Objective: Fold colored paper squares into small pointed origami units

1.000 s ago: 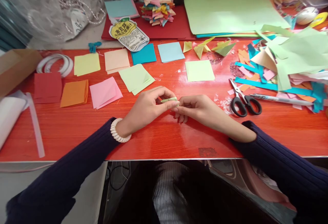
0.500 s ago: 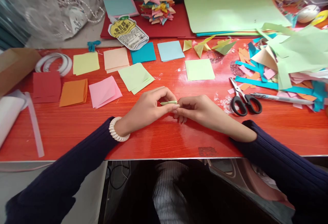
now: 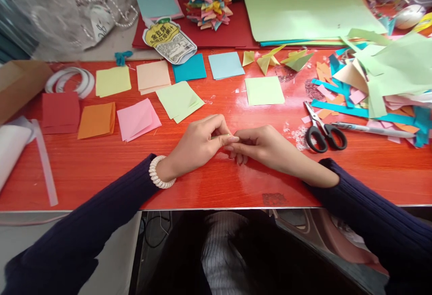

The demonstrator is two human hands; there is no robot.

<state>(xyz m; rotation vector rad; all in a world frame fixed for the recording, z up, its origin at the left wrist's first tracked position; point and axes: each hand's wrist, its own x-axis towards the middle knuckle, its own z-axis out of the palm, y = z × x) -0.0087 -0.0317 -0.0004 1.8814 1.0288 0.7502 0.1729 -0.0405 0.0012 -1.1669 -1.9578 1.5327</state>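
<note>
My left hand and my right hand meet fingertip to fingertip above the red table. Both are closed in a pinch on a small folded piece of light green paper, almost wholly covered by the fingers now. Beyond the hands lie a square of pale green paper and a stack of light green squares. Farther back are a small yellow folded piece, a yellow pointed one and a yellow-green one.
Black-handled scissors and a pen lie right of my hands, before a heap of paper scraps. Pink, orange and red squares lie to the left. A paper-star stack stands at the back.
My left hand has shifted slightly right, closer to the right hand. The green folded paper, which stuck out between the fingers before, is now nearly hidden.
</note>
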